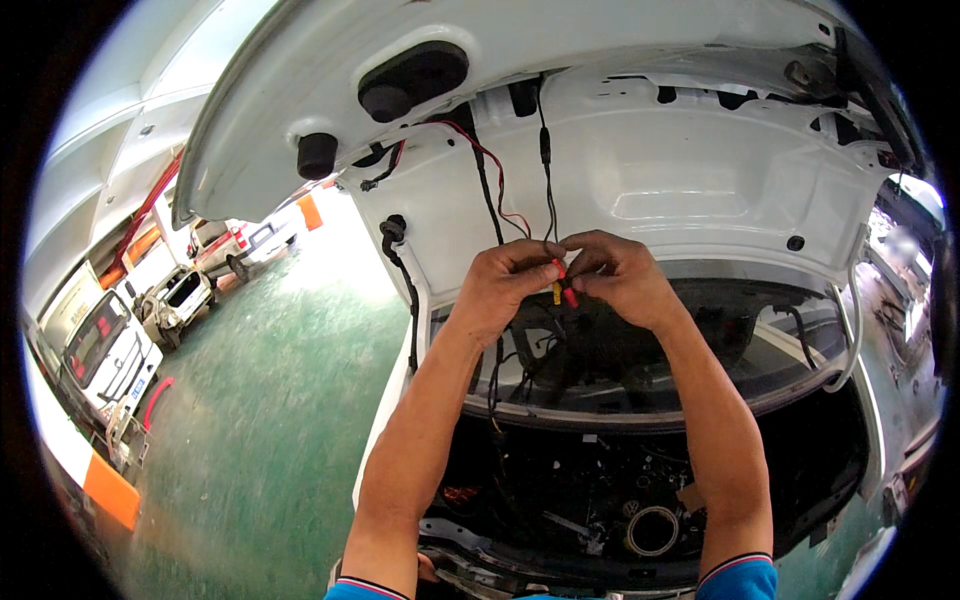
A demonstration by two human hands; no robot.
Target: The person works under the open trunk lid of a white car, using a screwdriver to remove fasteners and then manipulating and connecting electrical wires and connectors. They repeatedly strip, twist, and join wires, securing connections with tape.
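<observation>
One white vehicle panel [720, 190] spans the upper view; its top edge is cut off by the lens rim. One green floor [260, 430] lies at left, its far end lost in glare. One dark window [720, 330] stands behind the hands, partly covered by the forearms. Below it, one black cargo well [600, 470] contains small items too dim to identify, plus one pale ring [652, 531]. At least three vehicles [105, 350] stand at far left; the distant ones are hard to make out. Two blue sleeves [738, 578] are cropped by the lower edge.

Two hands are raised, close together, before the window. The left hand [500, 285] pinches a red piece [570, 297] between thumb and forefinger. The right hand [620, 280] has its fingers drawn narrow against the same spot; whether they grip it cannot be told. Several thin cables [547, 185] run down to the hands, their ends hidden by fingers. One yellow piece [557, 292] shows just left of the red piece's lower end.
</observation>
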